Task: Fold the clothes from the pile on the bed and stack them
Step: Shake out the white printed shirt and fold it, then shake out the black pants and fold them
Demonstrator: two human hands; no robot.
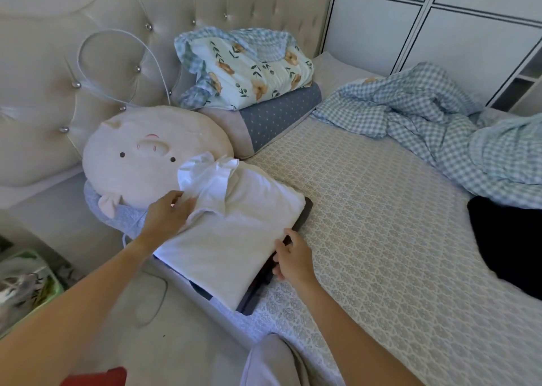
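From the head camera, a folded white garment [234,239] lies flat and smooth on top of a dark folded stack [258,286], just below the round pig cushion [146,154]. Its ruffled collar flops up against the cushion. The left hand [167,212] rests flat on the collar end, fingers straight. The right hand [293,258] curls loosely at the stack's edge, fingertips touching the dark layers. Well right of the cushion lies a black garment [510,248].

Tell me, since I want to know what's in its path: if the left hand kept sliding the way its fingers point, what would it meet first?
The left hand points up-right across the folded white garment. It would probably first meet that garment's ruffled collar, just beyond the fingertips.
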